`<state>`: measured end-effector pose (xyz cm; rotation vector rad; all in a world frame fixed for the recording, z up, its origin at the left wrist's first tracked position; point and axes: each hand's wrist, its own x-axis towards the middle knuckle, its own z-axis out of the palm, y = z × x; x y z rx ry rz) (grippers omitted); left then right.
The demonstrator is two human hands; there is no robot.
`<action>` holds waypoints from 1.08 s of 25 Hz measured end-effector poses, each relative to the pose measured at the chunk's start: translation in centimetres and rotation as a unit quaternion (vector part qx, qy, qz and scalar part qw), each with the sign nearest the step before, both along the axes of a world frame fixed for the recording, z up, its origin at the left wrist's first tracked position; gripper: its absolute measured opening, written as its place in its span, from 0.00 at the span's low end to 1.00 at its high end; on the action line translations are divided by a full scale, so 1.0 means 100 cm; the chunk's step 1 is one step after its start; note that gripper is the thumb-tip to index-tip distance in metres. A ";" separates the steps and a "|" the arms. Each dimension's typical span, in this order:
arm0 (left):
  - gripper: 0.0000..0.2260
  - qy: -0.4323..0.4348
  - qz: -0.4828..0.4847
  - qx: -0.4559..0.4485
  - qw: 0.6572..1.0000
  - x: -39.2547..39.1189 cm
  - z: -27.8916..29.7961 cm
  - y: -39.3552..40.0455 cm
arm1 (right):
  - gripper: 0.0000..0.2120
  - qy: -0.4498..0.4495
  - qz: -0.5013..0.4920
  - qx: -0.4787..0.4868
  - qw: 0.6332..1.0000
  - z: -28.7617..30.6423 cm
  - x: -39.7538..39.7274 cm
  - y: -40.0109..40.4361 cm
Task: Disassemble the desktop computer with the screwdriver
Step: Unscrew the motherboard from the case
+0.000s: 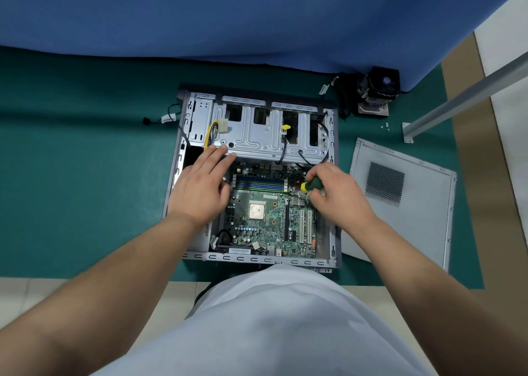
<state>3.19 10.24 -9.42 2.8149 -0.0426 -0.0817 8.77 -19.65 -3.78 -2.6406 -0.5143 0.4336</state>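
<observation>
Where it lies flat with its side open on the green mat (85, 175), the desktop computer (254, 175) shows its motherboard (265, 218), a bare processor (256, 210) at the board's middle, blue memory slots (258, 182) above that, and a silver drive cage (257, 135) across the far end of the case. Screwdriver (312, 185): green and yellow handle, gripped in the curled fingers of the right hand (337, 195), its tip down at the board's right edge. Left hand (200, 187): fingers straight, holding nothing, fingertips touching the cage's near edge. Right of the case: detached side panel (405, 201), flat on the mat. Beyond the case's far right corner: cooler with fan (377, 92), and small loose screws (385, 126) nearby.
</observation>
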 end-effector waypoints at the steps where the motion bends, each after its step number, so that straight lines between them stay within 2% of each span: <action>1: 0.29 -0.001 0.000 0.000 1.000 0.000 0.000 0.000 | 0.13 0.019 0.030 0.003 0.999 0.003 0.003 -0.002; 3: 0.29 -0.003 0.001 -0.002 1.000 0.000 0.000 0.000 | 0.14 0.021 0.064 -0.026 0.997 0.008 0.005 0.000; 5: 0.29 -0.002 0.000 -0.003 1.000 0.000 0.000 0.001 | 0.19 -0.038 0.056 -0.110 0.992 0.009 0.006 0.004; 7: 0.28 -0.004 0.000 -0.002 1.000 0.000 0.000 0.001 | 0.19 -0.074 0.059 -0.163 0.982 0.011 0.008 0.009; 9: 0.28 -0.006 0.001 -0.002 1.000 0.000 -0.001 0.001 | 0.13 -0.032 0.086 -0.131 0.987 0.012 0.013 0.010; 11: 0.28 -0.006 0.004 -0.002 1.000 -0.001 -0.001 0.001 | 0.15 0.042 0.090 -0.091 0.991 0.015 0.019 0.010; 12: 0.28 -0.005 0.005 -0.002 1.000 -0.001 -0.002 0.000 | 0.15 0.051 0.078 -0.091 0.992 0.015 0.021 0.010; 14: 0.28 -0.006 0.004 -0.001 1.000 0.000 -0.002 0.001 | 0.15 0.018 0.055 -0.107 0.993 0.013 0.023 0.013; 17: 0.28 -0.006 0.005 -0.001 1.000 0.001 -0.002 0.001 | 0.11 -0.008 0.091 -0.079 0.993 0.009 0.022 0.012; 27: 0.28 -0.008 0.009 -0.004 1.000 -0.001 0.000 0.000 | 0.16 -0.077 0.047 -0.103 0.991 0.003 0.008 0.011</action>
